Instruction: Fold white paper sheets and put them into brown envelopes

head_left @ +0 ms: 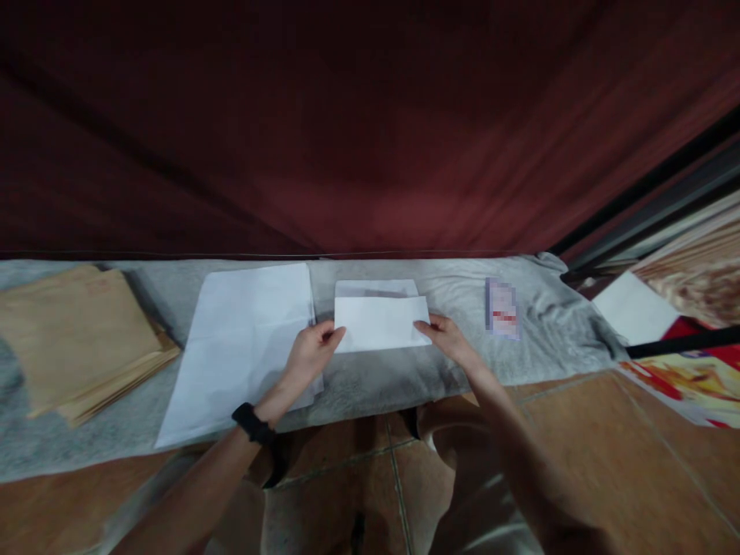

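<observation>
A white folded sheet of paper [380, 324] is held level between my two hands, over the grey cloth. My left hand [312, 351] pinches its left edge, thumb on top. At the right edge, my right hand [446, 335] grips the sheet the same way. Just behind it shows the upper part of another white paper piece [375, 287], possibly an envelope; the held sheet hides the rest. Left of my left hand lies a stack of large white sheets [243, 331], partly under my wrist.
Brown paper envelopes [86, 339] are stacked at the far left of the grey cloth [456, 370]. A blurred-out small packet [502, 308] lies to the right. A dark red curtain [370, 154] hangs behind. Printed bags or papers [694, 378] sit beyond a dark bar at right.
</observation>
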Tool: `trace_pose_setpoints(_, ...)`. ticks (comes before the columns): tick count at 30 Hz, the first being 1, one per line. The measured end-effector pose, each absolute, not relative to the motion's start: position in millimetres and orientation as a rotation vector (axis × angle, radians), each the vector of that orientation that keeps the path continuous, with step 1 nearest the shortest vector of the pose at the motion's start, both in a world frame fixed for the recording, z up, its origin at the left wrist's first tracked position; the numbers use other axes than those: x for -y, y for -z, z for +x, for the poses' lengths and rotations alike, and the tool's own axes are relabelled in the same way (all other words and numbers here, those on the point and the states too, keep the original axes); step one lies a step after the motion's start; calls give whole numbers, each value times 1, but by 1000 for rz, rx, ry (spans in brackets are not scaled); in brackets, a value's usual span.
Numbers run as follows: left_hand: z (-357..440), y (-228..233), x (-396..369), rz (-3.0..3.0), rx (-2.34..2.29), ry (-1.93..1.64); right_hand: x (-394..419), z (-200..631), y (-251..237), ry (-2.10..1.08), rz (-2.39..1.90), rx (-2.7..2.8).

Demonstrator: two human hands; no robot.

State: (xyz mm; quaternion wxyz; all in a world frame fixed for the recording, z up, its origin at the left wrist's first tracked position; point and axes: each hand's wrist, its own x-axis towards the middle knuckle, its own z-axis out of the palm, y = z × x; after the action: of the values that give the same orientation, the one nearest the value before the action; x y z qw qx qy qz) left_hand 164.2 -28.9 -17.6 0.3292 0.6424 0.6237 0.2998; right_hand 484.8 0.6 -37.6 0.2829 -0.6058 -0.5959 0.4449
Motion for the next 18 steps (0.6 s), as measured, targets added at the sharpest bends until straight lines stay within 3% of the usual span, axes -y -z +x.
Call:
trace_pose_setpoints(9,187,-1,24,1891,-2108,-151,-14,469,31,-762,-1974,1756)
trace_pose_setpoints(18,199,2,34,2302,-2095,-180,-16,466,21,-736,-2061,1829)
